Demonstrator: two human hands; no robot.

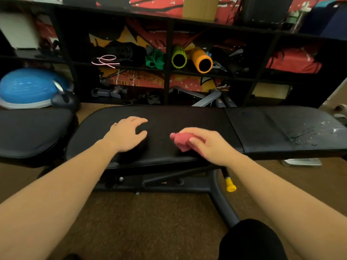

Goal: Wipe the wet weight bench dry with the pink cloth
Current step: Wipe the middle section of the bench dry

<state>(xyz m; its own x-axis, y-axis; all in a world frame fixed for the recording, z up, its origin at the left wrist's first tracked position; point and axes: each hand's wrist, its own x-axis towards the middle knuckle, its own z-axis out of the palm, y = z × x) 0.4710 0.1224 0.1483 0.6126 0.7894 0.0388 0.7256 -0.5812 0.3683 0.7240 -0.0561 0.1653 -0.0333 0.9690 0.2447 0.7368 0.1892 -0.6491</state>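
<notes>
No readable text

Small orange marks on the grey dumbbell handles [116, 90] in the shelf unit [168, 53], and a red tag on the bench frame [164, 182]: too blurred to read.

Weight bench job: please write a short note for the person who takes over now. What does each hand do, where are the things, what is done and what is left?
Right hand: grips the bunched pink cloth over the middle of the weight bench.
Left hand: holds nothing, fingers relaxed, above the bench's left pad.
Water: droplets and a wet patch show on the right pad, near its far right end, apart from the cloth.
Done: the cloth is in hand; the left pad shows no droplets.
Left: bring the cloth to the wet patch on the right pad and wipe it dry.
</notes>
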